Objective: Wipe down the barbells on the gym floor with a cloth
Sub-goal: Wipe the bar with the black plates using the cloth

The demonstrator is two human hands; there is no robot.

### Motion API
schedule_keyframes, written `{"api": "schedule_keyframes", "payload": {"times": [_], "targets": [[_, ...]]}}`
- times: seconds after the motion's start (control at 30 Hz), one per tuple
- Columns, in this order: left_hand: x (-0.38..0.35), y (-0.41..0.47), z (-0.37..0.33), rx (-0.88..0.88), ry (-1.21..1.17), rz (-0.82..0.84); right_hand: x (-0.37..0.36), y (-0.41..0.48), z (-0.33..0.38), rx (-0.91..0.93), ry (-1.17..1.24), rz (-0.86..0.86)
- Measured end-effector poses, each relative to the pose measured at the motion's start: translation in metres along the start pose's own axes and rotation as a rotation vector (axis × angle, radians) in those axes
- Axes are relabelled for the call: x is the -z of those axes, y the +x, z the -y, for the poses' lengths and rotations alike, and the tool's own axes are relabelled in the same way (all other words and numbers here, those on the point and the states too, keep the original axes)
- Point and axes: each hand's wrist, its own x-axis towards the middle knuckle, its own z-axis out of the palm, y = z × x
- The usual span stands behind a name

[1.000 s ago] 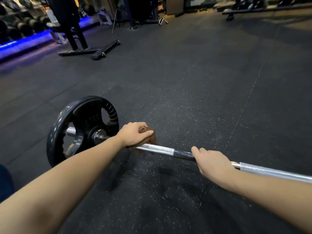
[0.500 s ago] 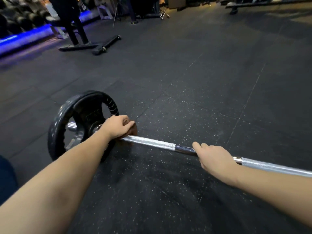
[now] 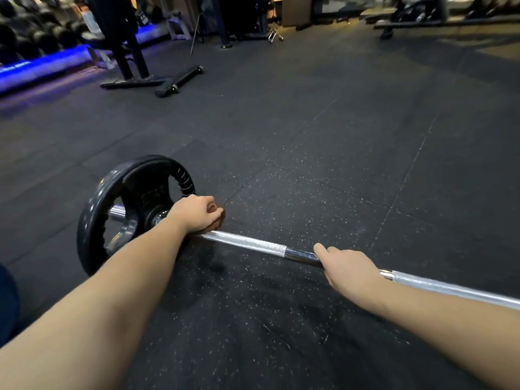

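A silver barbell (image 3: 253,244) lies across the black rubber gym floor, with a black weight plate (image 3: 112,198) on its left end. My left hand (image 3: 195,215) grips a brown cloth (image 3: 221,218) wrapped round the bar right beside the plate's collar; only a small edge of the cloth shows past my fingers. My right hand (image 3: 347,270) grips the bare smooth middle of the bar, about an arm's width to the right. The bar's right end runs out of view.
A black bench stand (image 3: 135,66) with floor feet stands at the back left. Behind it a dumbbell rack (image 3: 33,38) lines the blue-lit wall. More benches and machines (image 3: 408,15) sit along the far edge. Speckled floor mats (image 3: 337,136) spread between.
My left hand has slid the cloth leftward along the bar, from the knurled section to the collar by the plate. My right hand has kept its grip in place.
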Motion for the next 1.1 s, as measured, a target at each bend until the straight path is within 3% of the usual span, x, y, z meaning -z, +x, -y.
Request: {"api": "schedule_keyframes", "payload": {"times": [0.13, 0.37, 0.47, 0.57, 0.7, 0.77, 1.03, 1.1], "targets": [[-0.007, -0.005, -0.018, -0.008, -0.081, -0.013, -0.002, -0.001, 0.0, 0.0, 0.0, -0.022], [-0.021, -0.024, -0.088, -0.201, -0.131, -0.088, -0.009, 0.0, -0.001, 0.011, -0.019, -0.06], [-0.014, -0.02, -0.077, -0.231, -0.181, 0.009, -0.007, -0.001, -0.002, 0.022, -0.012, -0.066], [-0.002, -0.007, -0.047, -0.165, -0.153, 0.087, -0.006, -0.001, -0.002, 0.012, -0.004, -0.075], [-0.001, 0.002, -0.022, 0.038, -0.158, 0.015, -0.006, -0.001, -0.001, -0.012, -0.01, -0.088], [-0.005, 0.0, -0.028, 0.058, -0.188, -0.007, -0.009, -0.001, -0.002, -0.016, -0.011, -0.117], [-0.022, -0.025, -0.104, -0.173, -0.205, -0.06, -0.016, -0.001, -0.004, 0.013, -0.037, -0.26], [-0.021, -0.026, -0.107, -0.187, -0.229, -0.041, -0.009, 0.0, -0.002, 0.012, -0.044, -0.199]]}}
